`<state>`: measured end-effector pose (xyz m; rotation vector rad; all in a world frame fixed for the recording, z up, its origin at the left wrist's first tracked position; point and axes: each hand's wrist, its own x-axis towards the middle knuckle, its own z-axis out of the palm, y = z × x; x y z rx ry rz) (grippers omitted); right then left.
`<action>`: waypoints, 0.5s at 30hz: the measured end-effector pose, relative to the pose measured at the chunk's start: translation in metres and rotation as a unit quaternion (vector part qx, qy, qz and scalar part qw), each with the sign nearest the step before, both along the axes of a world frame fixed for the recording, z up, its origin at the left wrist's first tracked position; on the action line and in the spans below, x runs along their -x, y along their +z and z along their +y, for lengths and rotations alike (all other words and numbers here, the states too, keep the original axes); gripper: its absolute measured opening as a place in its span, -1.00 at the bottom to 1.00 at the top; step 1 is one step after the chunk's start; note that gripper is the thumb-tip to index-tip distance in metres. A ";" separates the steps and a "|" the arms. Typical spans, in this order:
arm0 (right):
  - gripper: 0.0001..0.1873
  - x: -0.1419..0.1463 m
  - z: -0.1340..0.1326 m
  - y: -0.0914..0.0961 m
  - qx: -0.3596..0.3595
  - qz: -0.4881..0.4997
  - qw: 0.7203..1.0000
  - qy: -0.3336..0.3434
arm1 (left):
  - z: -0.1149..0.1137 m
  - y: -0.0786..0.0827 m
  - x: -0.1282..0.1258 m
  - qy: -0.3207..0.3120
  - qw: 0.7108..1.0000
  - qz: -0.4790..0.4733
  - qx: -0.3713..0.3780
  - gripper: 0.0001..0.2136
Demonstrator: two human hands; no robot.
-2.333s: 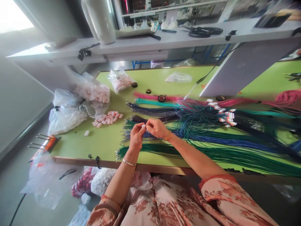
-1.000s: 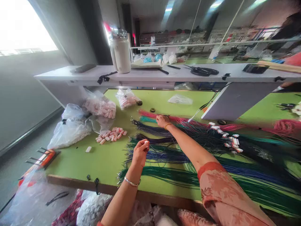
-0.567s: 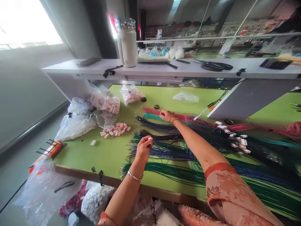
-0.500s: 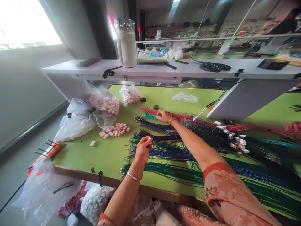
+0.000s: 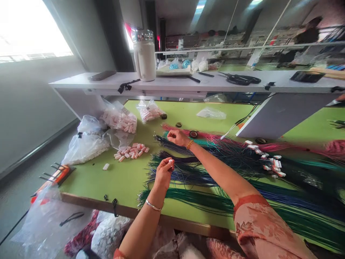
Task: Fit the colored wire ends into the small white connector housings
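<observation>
My left hand [image 5: 163,174] is closed in a pinch around a small white connector housing [image 5: 170,161], held above the table's near wires. Farther up, my right hand [image 5: 178,138] has its thumb and fingers pressed together over the ends of the teal wires [image 5: 165,134] and the dark blue wires [image 5: 172,144]; whatever is between those fingertips is hidden. Below the hands lie bundles of blue wires [image 5: 185,176] and green wires [image 5: 199,195], with metal-tipped ends pointing left. Red wires [image 5: 170,127] run along the far side.
A pile of pinkish-white connector housings [image 5: 132,151] and one loose white housing [image 5: 106,166] lie left. Bags of housings [image 5: 118,118] stand behind. Wired connectors [image 5: 273,164] rest on the right. A shelf [image 5: 172,86] with a jug [image 5: 145,57] and scissors [image 5: 239,78] spans the back.
My right hand has moved left and slightly nearer, from the red and teal wires to over the teal and dark blue wire ends. My left hand keeps hold of the white connector housing, almost still.
</observation>
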<state>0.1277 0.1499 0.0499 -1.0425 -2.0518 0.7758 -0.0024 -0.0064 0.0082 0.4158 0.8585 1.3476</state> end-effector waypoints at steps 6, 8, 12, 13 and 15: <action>-0.83 -0.016 -0.066 0.006 0.001 0.043 0.999 0.003 | 0.002 0.001 -0.003 -0.002 0.999 -0.031 -0.021 -0.71; -0.85 -0.021 -0.086 0.003 -0.007 0.046 0.999 -0.010 | 0.002 0.001 -0.004 -0.008 0.999 -0.044 -0.030 -0.72; -0.89 -0.028 -0.117 -0.007 -0.017 0.051 0.998 -0.028 | 0.002 0.000 -0.006 -0.023 0.997 -0.062 -0.027 -0.73; -0.89 -0.029 -0.122 -0.009 -0.017 0.054 0.998 -0.032 | 0.002 0.000 -0.007 -0.027 0.997 -0.063 -0.024 -0.73; -0.89 -0.030 -0.131 -0.012 -0.017 0.055 0.997 -0.044 | 0.001 0.000 -0.010 -0.033 0.997 -0.062 -0.018 -0.73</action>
